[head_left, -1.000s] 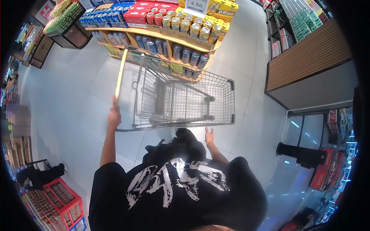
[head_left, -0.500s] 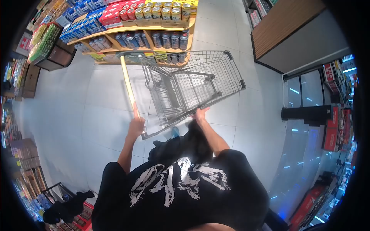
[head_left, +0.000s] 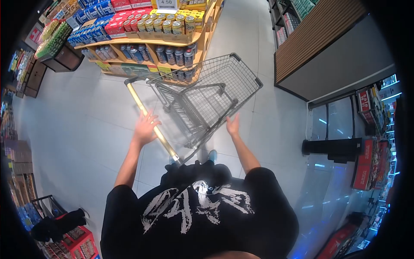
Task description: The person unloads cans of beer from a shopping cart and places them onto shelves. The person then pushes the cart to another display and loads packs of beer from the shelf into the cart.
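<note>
In the head view, an empty wire shopping cart (head_left: 228,77) stands turned at an angle in front of me, its basket pointing to the upper right. My left hand (head_left: 145,128) lies at the middle of the cart's yellow push handle (head_left: 166,144), fingers spread and not wrapped round it. Close to the near side of the basket is my right hand (head_left: 233,125), its fingers apart and holding nothing. Whether it touches the wire cannot be made out.
A wooden display shelf (head_left: 151,42) with blue, red and yellow drink cans stands just beyond the cart. To the right are a wood-slatted counter (head_left: 319,45) and a dark post (head_left: 332,146). A produce stand (head_left: 60,60) is at the upper left.
The cart has swung round, its handle's near end shifting right and its basket left. My left hand has slid up the handle and spread its fingers; my right hand has moved slightly right.
</note>
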### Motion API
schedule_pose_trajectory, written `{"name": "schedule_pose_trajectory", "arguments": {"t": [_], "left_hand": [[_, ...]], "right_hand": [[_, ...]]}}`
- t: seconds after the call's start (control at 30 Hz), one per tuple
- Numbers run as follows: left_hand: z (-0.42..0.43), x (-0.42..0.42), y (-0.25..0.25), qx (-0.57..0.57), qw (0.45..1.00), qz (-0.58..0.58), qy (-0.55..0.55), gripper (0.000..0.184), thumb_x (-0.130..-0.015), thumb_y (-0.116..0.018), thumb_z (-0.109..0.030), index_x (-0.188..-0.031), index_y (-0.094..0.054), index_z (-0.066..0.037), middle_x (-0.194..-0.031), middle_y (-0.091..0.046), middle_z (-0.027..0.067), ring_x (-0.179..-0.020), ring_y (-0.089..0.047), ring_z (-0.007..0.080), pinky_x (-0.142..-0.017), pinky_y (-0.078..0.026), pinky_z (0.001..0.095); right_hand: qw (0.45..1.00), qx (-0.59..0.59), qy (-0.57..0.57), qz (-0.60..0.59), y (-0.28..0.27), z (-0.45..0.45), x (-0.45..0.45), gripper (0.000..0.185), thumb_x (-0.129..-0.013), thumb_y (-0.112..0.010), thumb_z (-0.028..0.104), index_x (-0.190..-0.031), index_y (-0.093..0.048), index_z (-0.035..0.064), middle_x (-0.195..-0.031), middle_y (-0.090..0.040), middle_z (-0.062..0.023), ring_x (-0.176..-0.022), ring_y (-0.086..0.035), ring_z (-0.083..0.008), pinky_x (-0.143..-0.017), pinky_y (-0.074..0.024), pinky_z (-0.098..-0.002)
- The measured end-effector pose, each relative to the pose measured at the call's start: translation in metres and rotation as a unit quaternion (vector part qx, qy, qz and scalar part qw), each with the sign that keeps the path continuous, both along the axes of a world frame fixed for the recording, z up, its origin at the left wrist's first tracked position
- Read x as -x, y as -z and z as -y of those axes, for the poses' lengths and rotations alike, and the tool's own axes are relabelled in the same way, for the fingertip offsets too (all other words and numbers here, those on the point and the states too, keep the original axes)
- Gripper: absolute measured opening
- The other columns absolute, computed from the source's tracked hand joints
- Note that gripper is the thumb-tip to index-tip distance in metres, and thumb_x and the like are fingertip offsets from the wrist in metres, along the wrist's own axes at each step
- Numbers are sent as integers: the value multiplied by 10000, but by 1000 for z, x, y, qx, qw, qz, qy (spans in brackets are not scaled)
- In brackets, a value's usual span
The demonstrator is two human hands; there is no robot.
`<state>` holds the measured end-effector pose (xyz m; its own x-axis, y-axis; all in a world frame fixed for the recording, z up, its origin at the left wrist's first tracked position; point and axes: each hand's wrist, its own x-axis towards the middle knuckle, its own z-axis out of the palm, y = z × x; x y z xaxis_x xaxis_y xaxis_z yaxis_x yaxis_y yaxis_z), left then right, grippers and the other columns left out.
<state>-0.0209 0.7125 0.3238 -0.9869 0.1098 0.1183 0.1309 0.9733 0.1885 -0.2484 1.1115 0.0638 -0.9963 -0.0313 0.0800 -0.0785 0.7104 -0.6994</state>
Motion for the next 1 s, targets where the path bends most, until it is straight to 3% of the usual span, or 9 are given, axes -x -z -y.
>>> {"name": "schedule_pose_trajectory", "arguments": {"t": [0.1, 0.17, 0.27, 0.3, 0.4, 0.53, 0.57, 0.77, 1.0], "left_hand": [[-43, 34, 22, 23, 999, 33, 11, 324, -686, -819, -366, -932, -711, -184, -1006, -693, 109, -1163, -568, 339, -1111, -285, 567], [-70, 54, 21, 53, 992, 115, -20, 340, -682, -806, -471, -828, -734, -172, -799, -695, 144, -995, -623, 334, -1011, -360, 522], [-110, 80, 25, 134, 989, 65, -4, 427, -709, -756, -579, -672, -725, -154, -613, -632, 157, -802, -620, 314, -869, -374, 444], [-127, 91, 17, 105, 994, 41, -6, 406, -691, -780, -532, -613, -702, -142, -596, -624, 122, -680, -605, 315, -814, -392, 428], [-161, 130, 6, 72, 994, 72, -26, 377, -715, -776, -511, -647, -717, -145, -613, -638, 116, -685, -611, 289, -815, -391, 420], [-188, 178, 12, 54, 995, 74, -42, 296, -762, -748, -444, -692, -742, -157, -615, -638, 115, -711, -639, 305, -816, -404, 429], [-194, 191, 12, 48, 994, 85, -45, 267, -758, -738, -413, -696, -744, -153, -627, -645, 122, -715, -644, 309, -812, -410, 429], [-216, 284, 7, 36, 988, 142, -47, 155, -687, -679, -266, -698, -746, -127, -733, -696, 156, -728, -671, 318, -773, -444, 427], [-217, 361, 21, -5, 999, 19, -33, 168, -677, -772, -273, -634, -685, -135, -637, -632, 82, -687, -617, 293, -766, -422, 412]], "right_hand": [[974, 143, -93, 148, -112, -16, -9, 620, -924, -699, 400, -1425, -525, 77, -1519, -406, -243, -1362, -451, -402, -1130, -363, -411], [940, 217, -176, 195, -170, -16, -35, 621, -877, -736, 475, -1333, -615, 71, -1477, -456, -259, -1374, -441, -393, -1153, -334, -423], [920, 168, -305, 179, -197, -24, -89, 604, -866, -737, 498, -1319, -639, 111, -1372, -575, -206, -1364, -468, -345, -1196, -240, -493], [917, 136, -339, 159, -197, -27, -99, 568, -863, -737, 493, -1295, -662, 132, -1318, -623, -184, -1350, -485, -342, -1213, -201, -523], [920, -35, -384, 72, -253, -34, -84, 481, -825, -764, 457, -1193, -724, 149, -1214, -672, -180, -1313, -514, -345, -1229, -145, -568], [943, 14, -331, -6, -221, -58, -32, 394, -729, -821, 385, -1025, -783, 127, -1090, -714, -150, -1195, -598, -301, -1240, -156, -555], [942, 19, -334, 19, -223, -66, -17, 378, -703, -836, 377, -1011, -792, 162, -1156, -699, -132, -1305, -507, -346, -1211, -147, -633], [943, -31, -325, 68, -214, -92, 82, 399, -718, -827, 457, -1041, -785, 226, -1305, -644, -102, -1454, -232, -480, -1080, -95, -809], [909, -85, -382, 141, -234, -93, 170, 495, -829, -662, 631, -1100, -765, 230, -1228, -680, -121, -1449, -230, -519, -1050, -48, -834]]}}
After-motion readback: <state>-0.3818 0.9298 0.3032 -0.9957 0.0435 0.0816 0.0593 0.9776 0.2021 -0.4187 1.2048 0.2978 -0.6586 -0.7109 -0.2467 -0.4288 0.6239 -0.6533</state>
